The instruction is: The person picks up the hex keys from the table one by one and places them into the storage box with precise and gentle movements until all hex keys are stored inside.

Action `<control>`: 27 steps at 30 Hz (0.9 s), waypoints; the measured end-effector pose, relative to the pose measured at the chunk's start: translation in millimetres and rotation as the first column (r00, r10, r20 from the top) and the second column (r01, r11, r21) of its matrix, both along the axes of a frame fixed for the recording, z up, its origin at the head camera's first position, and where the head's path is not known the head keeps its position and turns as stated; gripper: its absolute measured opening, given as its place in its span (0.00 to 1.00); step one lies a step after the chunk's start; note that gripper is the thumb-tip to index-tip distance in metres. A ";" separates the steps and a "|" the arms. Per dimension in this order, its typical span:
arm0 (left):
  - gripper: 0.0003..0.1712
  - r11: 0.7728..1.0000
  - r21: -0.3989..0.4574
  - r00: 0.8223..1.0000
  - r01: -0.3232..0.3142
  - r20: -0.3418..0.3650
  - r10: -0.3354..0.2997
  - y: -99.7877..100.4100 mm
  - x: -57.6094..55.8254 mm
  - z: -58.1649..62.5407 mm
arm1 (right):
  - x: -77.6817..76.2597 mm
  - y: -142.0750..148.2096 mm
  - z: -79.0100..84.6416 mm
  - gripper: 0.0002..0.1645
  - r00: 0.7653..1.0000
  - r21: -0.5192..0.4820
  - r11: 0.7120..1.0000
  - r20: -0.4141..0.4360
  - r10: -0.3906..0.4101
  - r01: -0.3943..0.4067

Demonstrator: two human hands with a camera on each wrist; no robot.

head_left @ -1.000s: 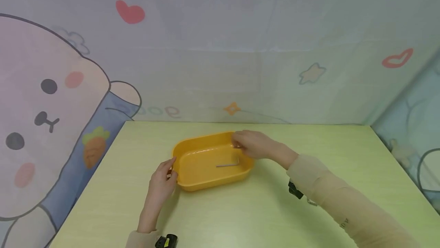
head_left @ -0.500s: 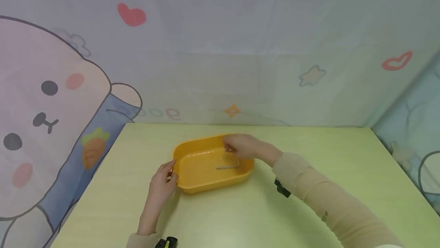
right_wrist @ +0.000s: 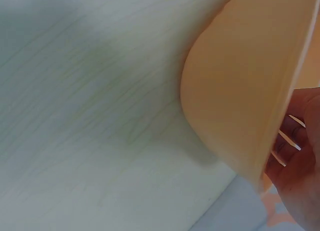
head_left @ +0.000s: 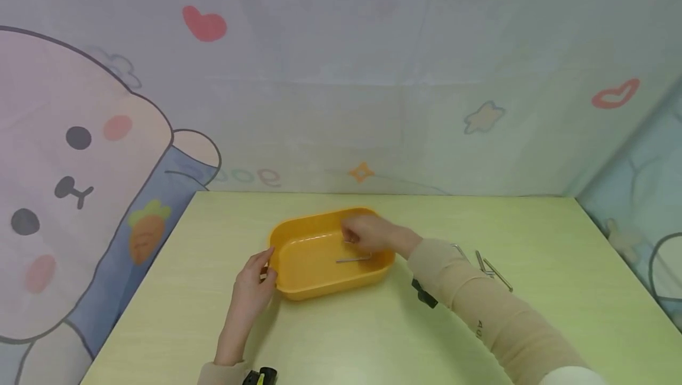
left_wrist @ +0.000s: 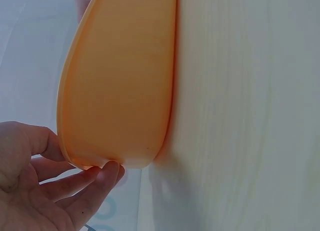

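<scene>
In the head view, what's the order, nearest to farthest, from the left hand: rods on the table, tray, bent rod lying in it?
1. Tray: left hand grips its left end.
2. Bent rod: inside, toward the right end.
3. Rods: on the table, farther right.

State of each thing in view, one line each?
Yellow tray, upright on the table
L-shaped metal key, lying in the tray
Thin metal piece, held in the right hand, mostly hidden
Loose metal rods, lying right of the tray, partly hidden by the sleeve
Left hand, gripping the tray's left end
Right hand, inside the tray, fingers curled
Backdrop, hanging, lightly creased
</scene>
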State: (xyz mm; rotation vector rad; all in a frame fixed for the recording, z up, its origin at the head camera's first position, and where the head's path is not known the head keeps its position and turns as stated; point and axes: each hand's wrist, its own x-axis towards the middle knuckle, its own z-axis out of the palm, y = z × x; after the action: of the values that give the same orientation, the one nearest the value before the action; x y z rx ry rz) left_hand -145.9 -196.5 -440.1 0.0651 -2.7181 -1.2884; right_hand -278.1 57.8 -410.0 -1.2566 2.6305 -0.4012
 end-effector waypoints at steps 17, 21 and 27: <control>0.27 1.000 0.006 1.000 0.015 0.012 -0.015 7.5 -0.3 1.5 | 2.9 0.6 -12.0 0.10 1.000 0.117 0.993 -0.009 0.000 0.001; 0.27 1.000 0.013 1.000 0.009 0.013 -0.009 7.5 -0.2 1.8 | 1.6 0.0 -14.6 0.09 1.000 0.138 0.990 -0.026 -0.006 0.010; 0.27 1.000 -0.003 1.000 0.006 0.010 -0.006 6.6 -1.8 1.1 | -0.1 -2.1 -20.3 0.09 0.998 0.169 0.985 -0.047 -0.036 0.044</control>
State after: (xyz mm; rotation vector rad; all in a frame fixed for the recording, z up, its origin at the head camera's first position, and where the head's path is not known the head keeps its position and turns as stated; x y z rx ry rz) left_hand -147.7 -189.9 -439.0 0.0629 -2.7311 -1.2888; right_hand -278.2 55.6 -430.3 -1.1727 2.6647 -0.1522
